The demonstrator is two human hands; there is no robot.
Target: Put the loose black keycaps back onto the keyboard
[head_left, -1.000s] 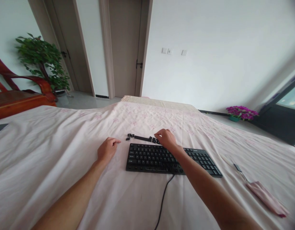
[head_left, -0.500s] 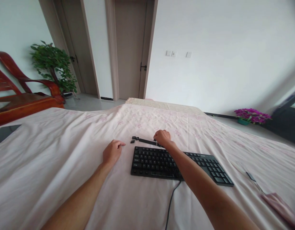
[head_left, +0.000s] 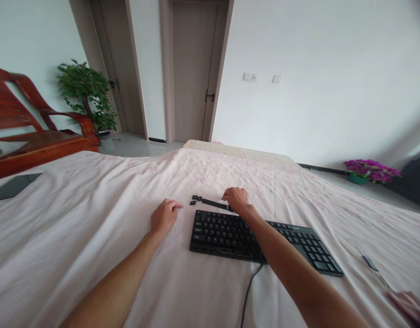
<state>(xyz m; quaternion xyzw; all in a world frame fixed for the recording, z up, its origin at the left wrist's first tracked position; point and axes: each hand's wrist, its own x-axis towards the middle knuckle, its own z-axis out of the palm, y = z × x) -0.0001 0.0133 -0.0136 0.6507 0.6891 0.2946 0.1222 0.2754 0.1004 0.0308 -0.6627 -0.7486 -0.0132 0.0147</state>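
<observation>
A black keyboard (head_left: pixel 250 234) lies on a pale pink sheet (head_left: pixel 93 218), its cable (head_left: pixel 249 291) running toward me. Behind its far edge sit a long black keycap (head_left: pixel 214 203) and two small loose keycaps (head_left: pixel 196 199). My right hand (head_left: pixel 236 199) reaches over the keyboard, fingers curled down on loose keycaps at the long keycap's right end. My left hand (head_left: pixel 164 215) rests on the sheet left of the keyboard, loosely curled, holding nothing.
A red wooden chair (head_left: pixel 35 136) and a potted plant (head_left: pixel 85 93) stand at the left. A dark tablet (head_left: pixel 13 187) lies at the sheet's left edge. A small tool (head_left: pixel 371 264) and a pink cloth (head_left: pixel 409 305) lie at the right. Purple flowers (head_left: pixel 370 169) sit by the wall.
The camera has swung left and down, so everything drifts right in view. My right hand's fingers have curled tighter over the keycaps. My left hand stays put.
</observation>
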